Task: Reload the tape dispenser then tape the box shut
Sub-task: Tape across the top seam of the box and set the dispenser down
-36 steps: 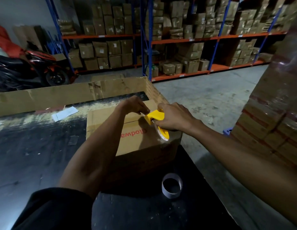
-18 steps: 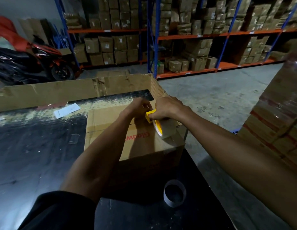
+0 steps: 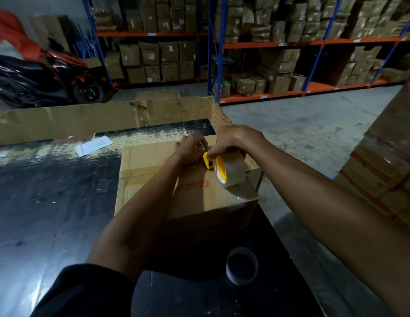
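A brown cardboard box (image 3: 144, 170) with red lettering stands on the dark table (image 3: 50, 202), its top flaps closed. My right hand (image 3: 233, 139) grips a yellow tape dispenser (image 3: 209, 161) loaded with a roll of clear tape (image 3: 233, 171), held on the box's top near the far edge. My left hand (image 3: 191, 148) rests on the box top right beside the dispenser's yellow head, fingers curled at it. Whether those fingers pinch tape is hidden. An empty white tape core (image 3: 241, 268) stands on the table in front of the box.
A large flattened cardboard sheet (image 3: 85, 120) stands along the table's far edge. A white paper slip (image 3: 94, 145) lies on the table left of the box. Wrapped stacked cartons (image 3: 387, 165) rise at right. Shelving with boxes and a motorbike (image 3: 39, 78) fill the background.
My right hand has moved the dispenser away from me along the box top and tipped the roll more upright. My left hand followed toward the far edge.
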`<control>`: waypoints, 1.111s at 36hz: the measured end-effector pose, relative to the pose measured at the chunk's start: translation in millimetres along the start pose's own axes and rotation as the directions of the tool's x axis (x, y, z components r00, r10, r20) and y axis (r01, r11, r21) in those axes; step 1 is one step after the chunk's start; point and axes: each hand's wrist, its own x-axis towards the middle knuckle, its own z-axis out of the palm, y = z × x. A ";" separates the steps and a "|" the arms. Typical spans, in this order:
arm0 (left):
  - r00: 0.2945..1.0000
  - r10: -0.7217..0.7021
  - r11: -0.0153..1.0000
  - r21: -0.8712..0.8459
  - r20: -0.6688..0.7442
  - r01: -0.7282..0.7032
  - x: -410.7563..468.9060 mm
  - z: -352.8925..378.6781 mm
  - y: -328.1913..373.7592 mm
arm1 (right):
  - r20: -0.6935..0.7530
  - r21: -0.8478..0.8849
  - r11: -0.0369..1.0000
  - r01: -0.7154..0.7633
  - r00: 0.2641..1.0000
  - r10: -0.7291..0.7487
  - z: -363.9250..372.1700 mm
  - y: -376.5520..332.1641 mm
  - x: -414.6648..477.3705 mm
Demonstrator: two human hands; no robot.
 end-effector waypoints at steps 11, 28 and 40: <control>0.993 -0.071 0.996 -0.053 -0.092 0.067 -25.3 -2.0 18.1 | 0.122 -0.087 0.995 -0.050 0.991 0.061 -7.6 -2.4 -24.4; 0.943 0.041 0.882 0.431 0.330 -0.189 -65.7 -9.2 33.7 | 0.156 -0.110 0.986 -0.128 0.977 0.145 -9.2 -10.9 -33.7; 0.945 0.050 0.861 0.466 0.322 -0.204 -73.0 -3.5 36.0 | 0.121 -0.111 0.991 -0.073 0.989 0.086 10.1 2.0 -54.7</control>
